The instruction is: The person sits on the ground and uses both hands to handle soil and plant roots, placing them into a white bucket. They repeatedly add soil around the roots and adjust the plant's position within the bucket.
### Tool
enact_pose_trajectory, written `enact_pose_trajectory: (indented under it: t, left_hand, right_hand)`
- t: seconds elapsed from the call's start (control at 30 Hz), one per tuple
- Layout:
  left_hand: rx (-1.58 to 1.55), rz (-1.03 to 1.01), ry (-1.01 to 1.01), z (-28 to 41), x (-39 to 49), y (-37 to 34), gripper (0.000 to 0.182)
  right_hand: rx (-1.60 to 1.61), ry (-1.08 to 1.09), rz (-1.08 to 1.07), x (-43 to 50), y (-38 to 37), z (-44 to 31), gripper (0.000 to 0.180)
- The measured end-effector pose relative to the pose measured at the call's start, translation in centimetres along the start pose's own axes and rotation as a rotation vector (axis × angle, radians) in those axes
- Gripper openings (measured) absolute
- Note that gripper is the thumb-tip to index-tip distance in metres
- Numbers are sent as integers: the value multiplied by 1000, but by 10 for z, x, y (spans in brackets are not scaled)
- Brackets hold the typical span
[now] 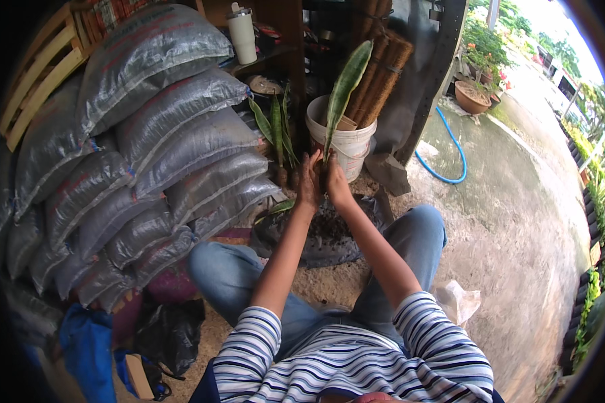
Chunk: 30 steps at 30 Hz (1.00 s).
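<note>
A tall variegated snake plant leaf (346,93) stands upright between my two soil-stained hands. My left hand (308,184) and my right hand (337,182) press around its base from either side, above a black plastic bag (302,254) with dark soil (333,221) in it. What exactly lies between the palms is mostly hidden. Other snake plants (277,126) stand beyond my left hand, and a green leaf (282,205) lies at the bag's left edge. A white plastic bucket (350,151) just behind my hands holds brown fibre-covered poles (388,75).
Filled grey sacks (181,101) are stacked high on the left. A stone block (388,174) sits right of the bucket. Farther right are a blue hose (451,179), a potted flowering plant (471,98) and a crumpled clear plastic bag (458,301). A tumbler (242,38) stands on a shelf.
</note>
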<state>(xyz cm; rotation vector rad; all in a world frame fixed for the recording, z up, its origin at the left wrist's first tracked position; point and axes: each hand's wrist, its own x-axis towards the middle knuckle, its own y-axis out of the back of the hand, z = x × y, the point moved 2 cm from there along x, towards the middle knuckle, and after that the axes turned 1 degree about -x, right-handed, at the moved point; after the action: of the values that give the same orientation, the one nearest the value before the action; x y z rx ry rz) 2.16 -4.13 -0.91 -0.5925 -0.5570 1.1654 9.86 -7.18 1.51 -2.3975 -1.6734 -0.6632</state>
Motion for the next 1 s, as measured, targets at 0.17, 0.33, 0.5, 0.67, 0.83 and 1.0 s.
enact_pose_trajectory:
  t: [0.17,0.33,0.5,0.67,0.83,1.0]
  left_hand:
    - [-161,-28,125,-26,-1,-4,50]
    - [-39,338,146,-46,6,63,36]
    - [44,520,358,-66,-8,119,26]
    - [109,591,434,-81,-17,137,28]
    - [208,654,480,-91,-17,172,21]
    - [213,741,475,-112,-8,189,22]
  right_hand:
    - [-549,73,-84,-11,2,13,44]
    - [-598,20,20,-8,-11,23,38]
    - [-499,-299,83,3,-4,120,34]
    - [-573,-631,-193,-29,21,265,38]
    - [-923,-683,-452,-84,16,302,41]
    - [-1076,-473,-512,-103,14,343,45]
